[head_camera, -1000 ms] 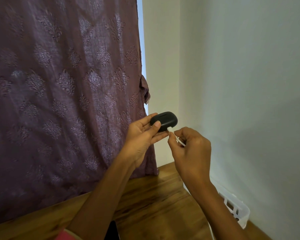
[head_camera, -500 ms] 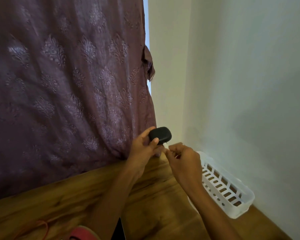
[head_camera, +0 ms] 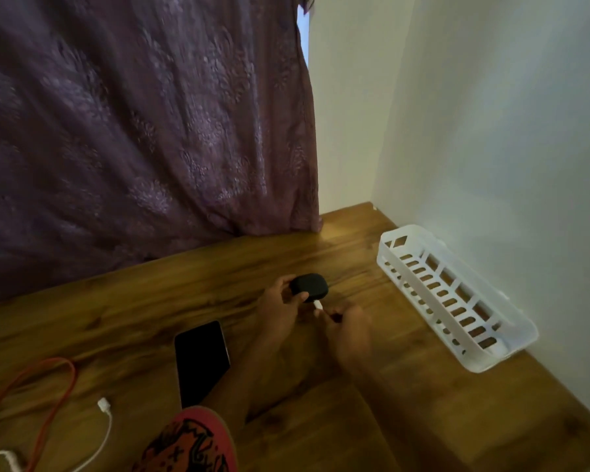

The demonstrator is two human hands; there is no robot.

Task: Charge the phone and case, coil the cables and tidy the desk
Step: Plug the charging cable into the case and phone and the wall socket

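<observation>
- Both hands have dropped way down since half a second ago, from up against the curtain to just above the desk (head_camera: 150,301), and the view tilted down so the phone and cables show up now.
- Nearest to me: a red patterned sleeve (head_camera: 191,441) on the left arm, with a white cable (head_camera: 104,408) and a red cable (head_camera: 53,386) lying loose, well left of the grip.
- Phone (head_camera: 201,361) lies flat, screen dark, just left of the left forearm.
- Right hand (head_camera: 349,330) pinches a small white plug (head_camera: 318,304) between its fingertips, plug tip right at the case's underside. Bit blurry, can't tell if it's seated.
- Left hand (head_camera: 280,310) has its fingers wrapped around the black earbud case (head_camera: 310,287), held just above the wood.
- White slotted basket (head_camera: 457,294) sits off to the right by the wall.
- Purple curtain (head_camera: 143,131) hangs behind everything.
</observation>
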